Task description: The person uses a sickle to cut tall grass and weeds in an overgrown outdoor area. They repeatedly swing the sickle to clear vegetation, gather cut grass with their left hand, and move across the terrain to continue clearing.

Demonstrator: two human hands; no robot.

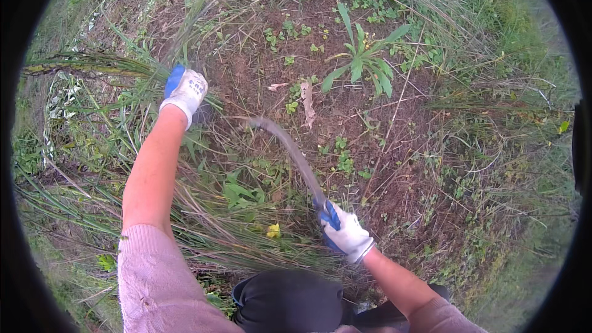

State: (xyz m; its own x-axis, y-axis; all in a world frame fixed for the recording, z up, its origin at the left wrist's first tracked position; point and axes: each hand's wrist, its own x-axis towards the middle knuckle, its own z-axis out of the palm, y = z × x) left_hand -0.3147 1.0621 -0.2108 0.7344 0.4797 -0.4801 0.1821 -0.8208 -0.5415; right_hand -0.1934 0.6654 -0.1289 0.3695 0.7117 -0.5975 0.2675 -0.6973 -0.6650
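My left hand (187, 90), in a white work glove with a blue coated palm, is closed around a bundle of long green grass stalks (125, 65). The stalks stick out to the left of the fist, and short cut-looking ends show at its right. In a matching glove, my right hand (344, 233) grips a sickle by its handle, which the fingers mostly hide. The curved sickle blade (296, 155) reaches up and left, its blurred tip near the ground a little right of and below my left fist.
A leafy green weed (360, 58) grows from the brown soil (240, 62) ahead. Long grass (240, 249) lies flattened before my dark-clad knee (291, 298). A curled dry leaf (307, 104) rests mid-ground. More tall grass (462, 37) stands at the upper right.
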